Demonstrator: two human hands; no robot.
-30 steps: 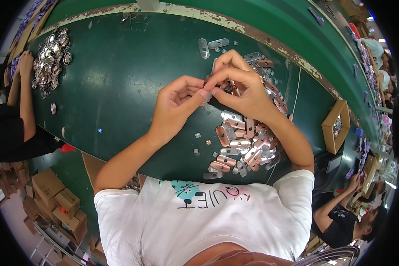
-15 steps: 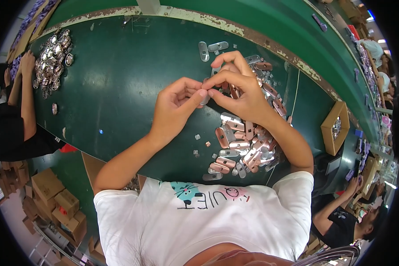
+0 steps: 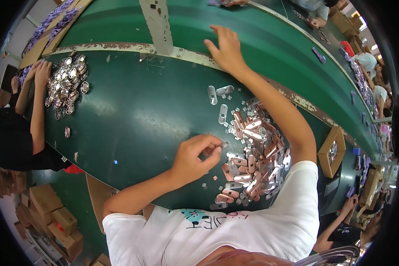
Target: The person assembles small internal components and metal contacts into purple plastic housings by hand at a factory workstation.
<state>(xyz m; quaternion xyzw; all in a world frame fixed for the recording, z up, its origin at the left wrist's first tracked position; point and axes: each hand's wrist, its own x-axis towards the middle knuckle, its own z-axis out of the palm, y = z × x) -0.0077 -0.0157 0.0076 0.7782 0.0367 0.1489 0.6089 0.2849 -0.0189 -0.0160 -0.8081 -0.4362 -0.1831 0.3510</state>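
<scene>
Left hand (image 3: 194, 156) pinches a small pale piece (image 3: 224, 145) above the table (image 3: 133, 142), just beside the oval plates (image 3: 251, 164); right hand (image 3: 228, 49), loosely spread, appears over the green surface (image 3: 275, 53) beyond.

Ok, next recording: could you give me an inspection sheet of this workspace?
Surface: dark green table, a few pale marks.
Job's things: copper-coloured and silver oval plates heaped at right, with small clear pieces scattered among them.
Clutter: shiny round metal parts piled at far left; one loose part below them.
Hands: left hand pinches a small pale piece; right hand, fingers spread, is over the green area beyond the table's far edge, with no object seen in it.
Cables: nothing seen.
Surroundings: co-worker in black at left; cardboard boxes at lower left.
</scene>
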